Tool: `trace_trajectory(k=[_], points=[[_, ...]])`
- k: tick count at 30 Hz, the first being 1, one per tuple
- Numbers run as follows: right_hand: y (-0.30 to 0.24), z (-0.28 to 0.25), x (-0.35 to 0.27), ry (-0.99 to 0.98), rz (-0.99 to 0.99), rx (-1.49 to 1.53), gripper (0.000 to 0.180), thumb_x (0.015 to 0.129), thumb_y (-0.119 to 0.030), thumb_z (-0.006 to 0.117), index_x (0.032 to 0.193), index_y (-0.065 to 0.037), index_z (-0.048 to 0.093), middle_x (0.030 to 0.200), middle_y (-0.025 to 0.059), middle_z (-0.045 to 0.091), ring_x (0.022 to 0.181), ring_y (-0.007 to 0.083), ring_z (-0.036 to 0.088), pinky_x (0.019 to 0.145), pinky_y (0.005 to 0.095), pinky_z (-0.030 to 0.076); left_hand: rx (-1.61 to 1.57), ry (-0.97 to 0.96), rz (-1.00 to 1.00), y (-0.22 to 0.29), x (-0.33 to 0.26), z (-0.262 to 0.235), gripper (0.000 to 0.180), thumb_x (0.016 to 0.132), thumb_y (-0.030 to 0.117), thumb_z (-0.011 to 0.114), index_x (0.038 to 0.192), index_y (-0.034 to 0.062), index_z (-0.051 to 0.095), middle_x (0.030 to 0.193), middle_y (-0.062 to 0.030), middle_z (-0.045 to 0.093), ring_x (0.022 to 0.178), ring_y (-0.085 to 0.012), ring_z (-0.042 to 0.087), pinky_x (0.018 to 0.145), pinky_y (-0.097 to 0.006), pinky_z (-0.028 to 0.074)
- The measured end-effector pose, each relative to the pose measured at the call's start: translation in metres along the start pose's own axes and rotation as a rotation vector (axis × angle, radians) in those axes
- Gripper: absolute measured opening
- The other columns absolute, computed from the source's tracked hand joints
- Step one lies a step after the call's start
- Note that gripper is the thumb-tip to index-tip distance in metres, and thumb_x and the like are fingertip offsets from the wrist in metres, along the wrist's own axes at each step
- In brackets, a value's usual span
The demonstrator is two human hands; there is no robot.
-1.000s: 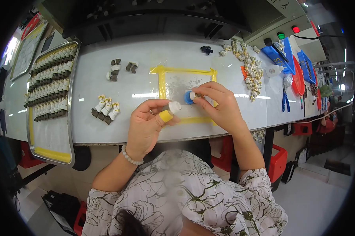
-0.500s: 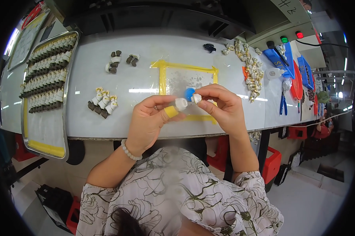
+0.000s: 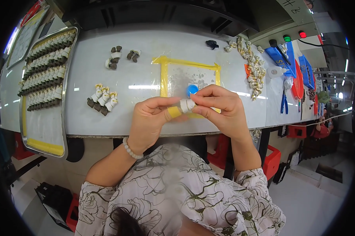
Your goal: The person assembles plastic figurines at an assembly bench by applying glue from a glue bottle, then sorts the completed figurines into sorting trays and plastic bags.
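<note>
Above the table's front part, my left hand is closed, holding a small white figurine part between thumb and fingers; yellow tape wraps the thumb. My right hand pinches a small white-and-gold piece against that part's right side. The two pieces touch, and the fingertips partly hide where they meet. Just beyond the fingers stands a small round blue dish, inside a rectangle of yellow tape on the tabletop.
At left, a metal tray holds rows of white figurines with brown feet. More figurines lie left of my hands, others farther back. Right are loose white-and-gold pieces, a white bottle, blue bins and blue-handled pliers.
My right hand has brought its piece left and slightly down, from beside the blue dish onto the white part in my left hand. The pieces were apart and now touch.
</note>
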State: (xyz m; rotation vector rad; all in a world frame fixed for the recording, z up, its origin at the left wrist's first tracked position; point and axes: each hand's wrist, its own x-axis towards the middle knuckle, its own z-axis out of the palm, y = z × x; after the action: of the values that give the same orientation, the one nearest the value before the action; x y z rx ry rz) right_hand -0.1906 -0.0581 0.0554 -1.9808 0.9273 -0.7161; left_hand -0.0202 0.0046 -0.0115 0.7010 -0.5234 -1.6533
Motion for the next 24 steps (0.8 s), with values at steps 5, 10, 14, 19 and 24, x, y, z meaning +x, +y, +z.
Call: trace_trajectory(k=[5,10,14,19,24], points=[[-0.001,0.000,0.000,-0.038,0.071,-0.030,0.022,0.068,-0.005,0.070,0.090,-0.003,0.066,0.078,0.0076,0.061,0.065,0.0145,0.059,0.058,0.0226,0.047,0.044,-0.031,0.024,-0.002,0.000,-0.003,0.020,0.081,-0.002,0.056,0.101,-0.0072,0.056,0.093,-0.0142,0.061,0.079,-0.0207,0.063,0.072,-0.030,0.053],[0.003,0.001,0.006,-0.053,0.089,0.007,0.026,0.069,0.000,0.068,0.095,0.000,0.065,0.078,0.0061,0.060,0.071,0.0118,0.055,0.062,0.0219,0.043,0.007,-0.030,-0.025,0.008,0.004,-0.003,0.020,0.082,0.000,0.055,0.101,-0.0063,0.056,0.095,-0.0140,0.061,0.080,-0.0205,0.062,0.070,-0.030,0.053],[0.000,0.004,0.009,0.012,-0.039,0.038,0.030,0.068,-0.008,0.071,0.097,-0.003,0.064,0.079,0.0067,0.060,0.069,0.0156,0.058,0.065,0.0251,0.048,-0.237,-0.016,-0.242,0.021,0.006,-0.001,0.024,0.087,0.008,0.051,0.107,-0.0041,0.053,0.100,-0.0127,0.059,0.089,-0.0204,0.060,0.074,-0.029,0.052],[-0.002,0.009,0.008,0.059,-0.048,0.088,0.033,0.068,-0.008,0.071,0.100,-0.003,0.063,0.083,0.0076,0.062,0.069,0.0158,0.058,0.066,0.0255,0.048,-0.450,-0.032,-0.343,0.021,0.002,-0.006,0.029,0.090,0.017,0.047,0.111,-0.0029,0.049,0.101,-0.0121,0.059,0.091,-0.0200,0.059,0.075,-0.027,0.052],[0.000,0.008,0.010,0.049,-0.044,0.006,0.031,0.068,-0.008,0.070,0.098,-0.002,0.063,0.081,0.0089,0.062,0.068,0.0162,0.059,0.065,0.0252,0.048,-0.456,0.073,-0.394,0.030,0.003,0.009,0.029,0.092,0.020,0.039,0.104,-0.0043,0.048,0.083,-0.0129,0.058,0.077,-0.0239,0.060,0.066,-0.029,0.054]])
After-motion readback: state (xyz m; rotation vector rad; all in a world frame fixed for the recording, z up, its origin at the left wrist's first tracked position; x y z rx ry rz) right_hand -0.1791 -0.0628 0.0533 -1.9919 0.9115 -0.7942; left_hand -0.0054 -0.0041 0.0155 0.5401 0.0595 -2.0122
